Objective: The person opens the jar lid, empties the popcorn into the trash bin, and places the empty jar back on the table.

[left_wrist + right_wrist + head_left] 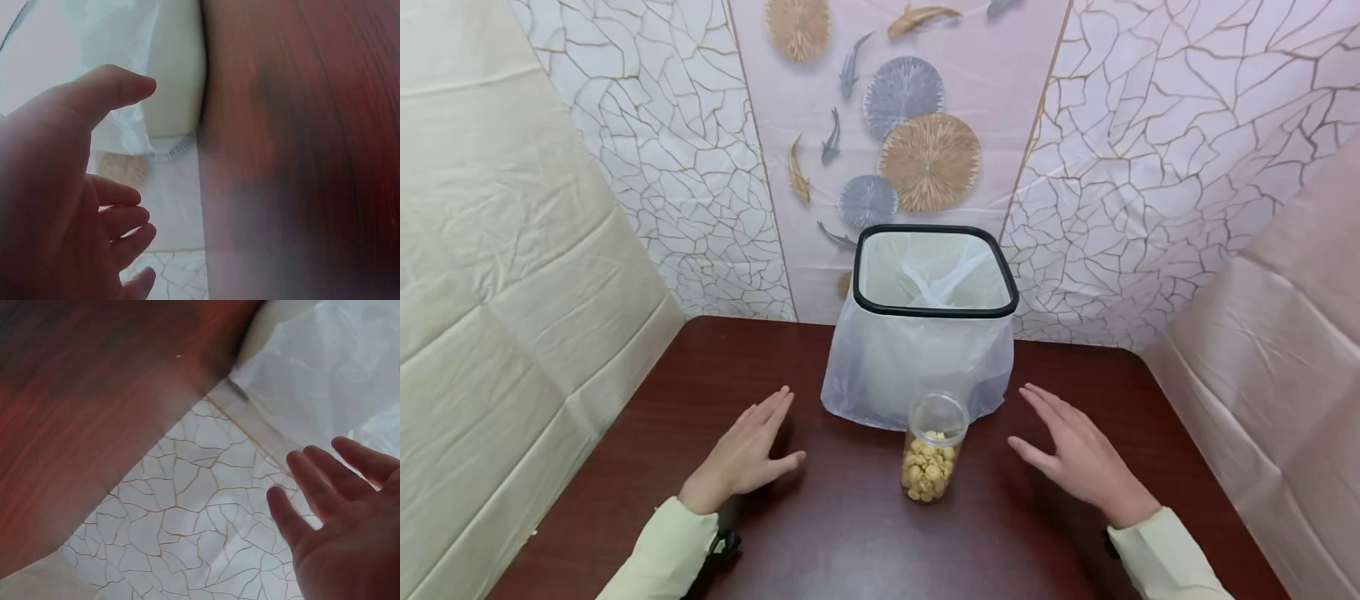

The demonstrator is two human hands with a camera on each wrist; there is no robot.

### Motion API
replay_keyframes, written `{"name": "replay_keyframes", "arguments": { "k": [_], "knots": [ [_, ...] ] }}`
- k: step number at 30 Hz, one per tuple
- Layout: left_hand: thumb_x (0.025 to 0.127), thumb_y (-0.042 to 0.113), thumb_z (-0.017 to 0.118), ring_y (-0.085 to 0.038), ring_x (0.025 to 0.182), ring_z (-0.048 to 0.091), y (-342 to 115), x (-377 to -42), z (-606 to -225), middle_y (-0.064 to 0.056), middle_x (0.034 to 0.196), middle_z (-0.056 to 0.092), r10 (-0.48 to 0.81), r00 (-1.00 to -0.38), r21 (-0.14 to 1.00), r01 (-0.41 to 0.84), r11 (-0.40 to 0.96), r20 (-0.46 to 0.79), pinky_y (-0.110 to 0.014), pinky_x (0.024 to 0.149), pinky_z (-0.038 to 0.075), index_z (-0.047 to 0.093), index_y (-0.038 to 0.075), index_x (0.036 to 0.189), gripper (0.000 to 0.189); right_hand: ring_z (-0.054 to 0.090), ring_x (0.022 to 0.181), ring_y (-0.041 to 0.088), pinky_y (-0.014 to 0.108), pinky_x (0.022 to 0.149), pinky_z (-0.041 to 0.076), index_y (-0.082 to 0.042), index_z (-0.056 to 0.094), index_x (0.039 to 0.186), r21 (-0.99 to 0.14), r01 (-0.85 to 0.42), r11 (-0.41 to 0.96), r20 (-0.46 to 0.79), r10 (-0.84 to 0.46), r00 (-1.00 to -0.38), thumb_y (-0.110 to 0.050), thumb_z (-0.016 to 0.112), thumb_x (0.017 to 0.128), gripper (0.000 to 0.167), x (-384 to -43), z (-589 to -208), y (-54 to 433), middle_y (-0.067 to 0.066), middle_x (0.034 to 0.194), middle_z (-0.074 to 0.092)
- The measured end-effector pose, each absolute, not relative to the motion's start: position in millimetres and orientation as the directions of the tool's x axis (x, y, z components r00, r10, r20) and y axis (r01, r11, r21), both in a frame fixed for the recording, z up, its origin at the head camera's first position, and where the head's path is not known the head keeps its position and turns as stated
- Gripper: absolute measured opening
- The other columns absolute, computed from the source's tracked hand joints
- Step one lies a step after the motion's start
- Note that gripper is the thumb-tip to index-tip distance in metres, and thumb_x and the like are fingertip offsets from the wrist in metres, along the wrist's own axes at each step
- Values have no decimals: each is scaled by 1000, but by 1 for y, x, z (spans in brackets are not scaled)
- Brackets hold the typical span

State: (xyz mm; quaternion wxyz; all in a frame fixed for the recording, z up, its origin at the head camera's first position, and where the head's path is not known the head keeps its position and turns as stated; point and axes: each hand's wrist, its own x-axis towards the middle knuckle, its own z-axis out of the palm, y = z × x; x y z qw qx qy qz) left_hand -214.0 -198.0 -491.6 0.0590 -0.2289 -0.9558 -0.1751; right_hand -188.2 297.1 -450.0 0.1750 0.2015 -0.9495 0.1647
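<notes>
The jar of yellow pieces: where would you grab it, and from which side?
Probably round the middle of the jar, from the right with the right hand: it stands upright with a round wall, that side is free and that hand looks nearer, while the plastic bag crowds it from behind.

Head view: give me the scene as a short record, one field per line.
Jar: clear, on the table, nearer the camera than the bin
Contents: pale yellow pieces, filling part of the jar
Bin: black rim, white bag lining it and hanging down outside
Left grip: left of the jar, holding nothing
Right grip: right of the jar, holding nothing
Table: dark reddish brown
</notes>
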Motion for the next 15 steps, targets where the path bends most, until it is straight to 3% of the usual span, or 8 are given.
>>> {"name": "replay_keyframes", "arguments": {
  "k": [2, 4, 8, 15],
  "knots": [
    [94, 48, 71, -37, 158, 35, -196, -211, -487, -17, 173, 31, 425, -889, 367, 457, 810, 167, -60, 125, 33, 31, 1, 164, 94, 56, 138, 39, 56, 110, 46, -8, 50, 154, -285, -455, 844, 385, -334, -860, -36, 82, 91, 77, -187, -445, 295, 17, 155, 54],
    [94, 49, 71, -36, 159, 33, -193, -207, -482, -14, 175, 27, 433, -892, 426, 445, 787, 133, -60, 125, 34, 28, 5, 166, 95, 57, 137, 37, 38, 114, 45, -9, 50, 154, -323, -475, 819, 379, -348, -857, -33, 84, 89, 77, -185, -440, 294, 14, 153, 56],
    [95, 50, 72, -32, 160, 33, -185, -200, -474, -9, 175, 27, 445, -891, 516, 422, 746, 85, -58, 124, 36, 27, 12, 168, 94, 61, 131, 29, 5, 109, 30, -11, 54, 150, -361, -531, 767, 399, -387, -831, -31, 88, 86, 76, -184, -433, 291, 8, 145, 63],
    [91, 36, 77, -28, 152, 46, -163, -192, -466, -10, 167, 45, 524, -838, 625, 492, 606, 152, -57, 119, 43, 37, 7, 163, 87, 66, 122, 19, 11, 103, 41, -20, 58, 148, -411, -600, 687, 438, -429, -790, -34, 93, 79, 79, -185, -419, 278, -1, 138, 68]
  ]
}}
